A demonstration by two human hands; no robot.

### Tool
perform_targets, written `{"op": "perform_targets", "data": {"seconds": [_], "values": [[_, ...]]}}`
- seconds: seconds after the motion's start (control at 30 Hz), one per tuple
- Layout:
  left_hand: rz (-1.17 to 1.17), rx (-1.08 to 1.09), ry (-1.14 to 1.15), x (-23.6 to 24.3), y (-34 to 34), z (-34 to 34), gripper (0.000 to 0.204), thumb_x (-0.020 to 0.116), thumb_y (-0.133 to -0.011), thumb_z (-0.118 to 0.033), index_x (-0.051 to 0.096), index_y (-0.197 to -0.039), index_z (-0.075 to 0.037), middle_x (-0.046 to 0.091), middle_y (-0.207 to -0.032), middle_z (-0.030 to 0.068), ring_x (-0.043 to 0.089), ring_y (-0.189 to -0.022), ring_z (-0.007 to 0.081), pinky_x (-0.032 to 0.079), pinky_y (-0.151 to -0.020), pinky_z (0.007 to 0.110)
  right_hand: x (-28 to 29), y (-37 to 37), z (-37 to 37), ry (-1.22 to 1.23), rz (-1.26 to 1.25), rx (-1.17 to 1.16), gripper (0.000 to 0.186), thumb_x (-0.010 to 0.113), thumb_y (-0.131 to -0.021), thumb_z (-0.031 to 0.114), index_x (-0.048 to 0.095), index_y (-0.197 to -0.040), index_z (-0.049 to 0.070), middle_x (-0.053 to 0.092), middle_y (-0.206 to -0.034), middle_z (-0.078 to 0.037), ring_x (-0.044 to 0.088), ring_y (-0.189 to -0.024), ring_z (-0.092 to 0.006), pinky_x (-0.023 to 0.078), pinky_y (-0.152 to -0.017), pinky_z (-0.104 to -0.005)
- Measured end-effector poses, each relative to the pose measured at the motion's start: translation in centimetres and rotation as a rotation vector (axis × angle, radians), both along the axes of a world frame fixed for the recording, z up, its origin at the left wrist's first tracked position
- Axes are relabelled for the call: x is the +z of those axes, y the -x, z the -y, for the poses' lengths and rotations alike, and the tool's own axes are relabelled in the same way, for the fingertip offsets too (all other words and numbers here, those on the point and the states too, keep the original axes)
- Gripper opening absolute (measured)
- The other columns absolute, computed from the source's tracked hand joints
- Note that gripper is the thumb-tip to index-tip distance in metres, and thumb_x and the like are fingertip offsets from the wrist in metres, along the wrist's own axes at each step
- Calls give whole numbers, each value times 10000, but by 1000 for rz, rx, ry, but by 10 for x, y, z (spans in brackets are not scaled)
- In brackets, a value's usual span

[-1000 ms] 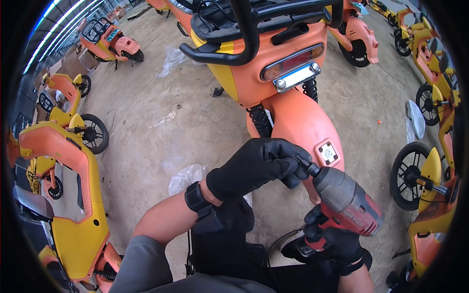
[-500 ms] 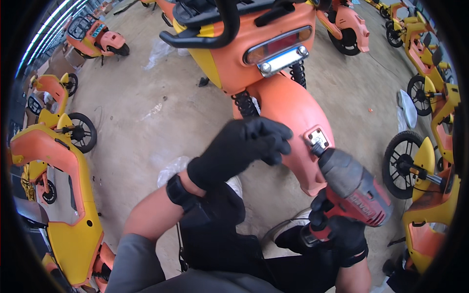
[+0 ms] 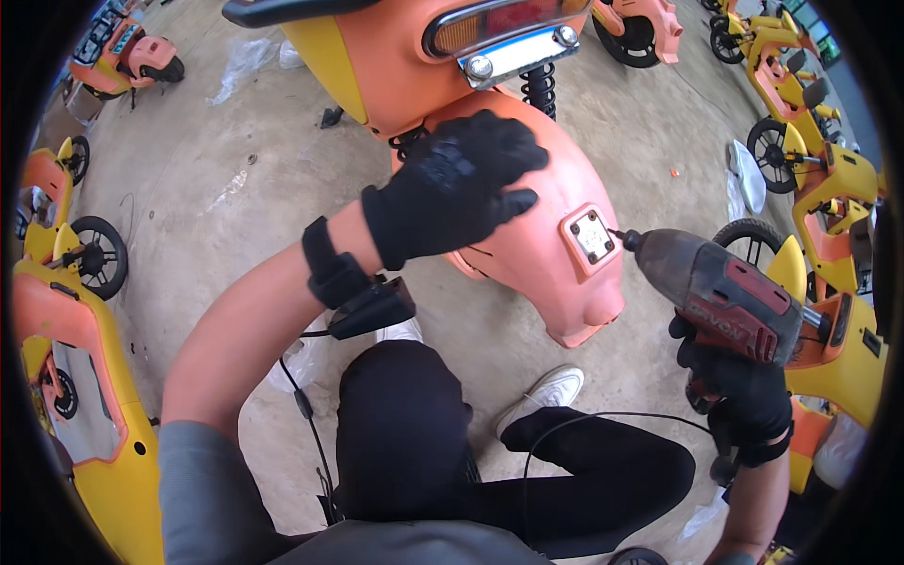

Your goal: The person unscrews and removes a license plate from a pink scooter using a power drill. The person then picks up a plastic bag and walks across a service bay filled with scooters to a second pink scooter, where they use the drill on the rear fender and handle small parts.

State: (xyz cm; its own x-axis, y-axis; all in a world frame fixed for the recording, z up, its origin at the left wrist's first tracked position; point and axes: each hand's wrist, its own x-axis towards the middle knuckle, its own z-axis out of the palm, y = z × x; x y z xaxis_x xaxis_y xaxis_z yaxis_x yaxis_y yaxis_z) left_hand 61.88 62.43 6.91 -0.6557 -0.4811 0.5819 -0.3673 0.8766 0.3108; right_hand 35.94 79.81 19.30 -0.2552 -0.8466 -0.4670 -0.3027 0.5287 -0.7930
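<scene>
My gloved left hand (image 3: 461, 179) is over the pink rear fender (image 3: 556, 287), its fingers curved and apart, holding nothing; whether it touches the fender I cannot tell. My gloved right hand (image 3: 734, 386) grips a red and dark grey power drill (image 3: 730, 297). The drill's bit points at the right edge of a square plate (image 3: 592, 236) with four dark corner fasteners, set on the fender; I cannot tell if it touches. Above the fender is the scooter's orange and yellow rear body (image 3: 367, 66), with a tail light (image 3: 508, 28) and a black coil shock (image 3: 541, 94).
More yellow and pink scooters stand along the left (image 3: 113, 471) and right (image 3: 838, 358). Plastic film (image 3: 240, 71) lies on the concrete floor (image 3: 212, 151). My bent legs and a white shoe (image 3: 551, 386) are below the fender, with black cables running beside them.
My left hand has left the drill's tip and moved up and left over the fender, its fingers spreading. The drill has turned toward horizontal and shifted right. The view has shifted downward.
</scene>
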Motion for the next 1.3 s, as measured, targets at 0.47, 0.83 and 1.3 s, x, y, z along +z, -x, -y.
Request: {"op": "perform_targets", "data": {"seconds": [0.47, 0.83, 1.3], "values": [[22, -72, -56, -34, 42, -9, 559, 662, -744, -319, 522, -1256, -143, 452, -1339, 71, 379, -1248, 262, 256, -1058, 439, 13, 13, 24, -183, -99, 141, 532, 665, -693, -43, 500, -1190, 46, 619, -994, -66, 598, -863, -134, 502, -713, -261], [-68, -89, -96, -41, 42, -6, 538, 668, -740, -328, 549, -1226, -129, 468, -1321, 85, 397, -1233, 272, 275, -1045, 441, 5, 35, 13, -188, -337, 279, 578, 725, -662, 31, 512, -1199, 63, 590, -1101, -74, 577, -1001, -183, 468, -867, -313], [-101, -109, -103, -43, 40, -4, 546, 658, -752, -331, 535, -1246, -136, 472, -1306, 111, 390, -1237, 288, 269, -1048, 442, 3, 46, 15, 72, -634, 712, 631, 801, -635, 160, 542, -1205, 87, 571, -1180, -93, 546, -1095, -261, 414, -951, -340]]}}
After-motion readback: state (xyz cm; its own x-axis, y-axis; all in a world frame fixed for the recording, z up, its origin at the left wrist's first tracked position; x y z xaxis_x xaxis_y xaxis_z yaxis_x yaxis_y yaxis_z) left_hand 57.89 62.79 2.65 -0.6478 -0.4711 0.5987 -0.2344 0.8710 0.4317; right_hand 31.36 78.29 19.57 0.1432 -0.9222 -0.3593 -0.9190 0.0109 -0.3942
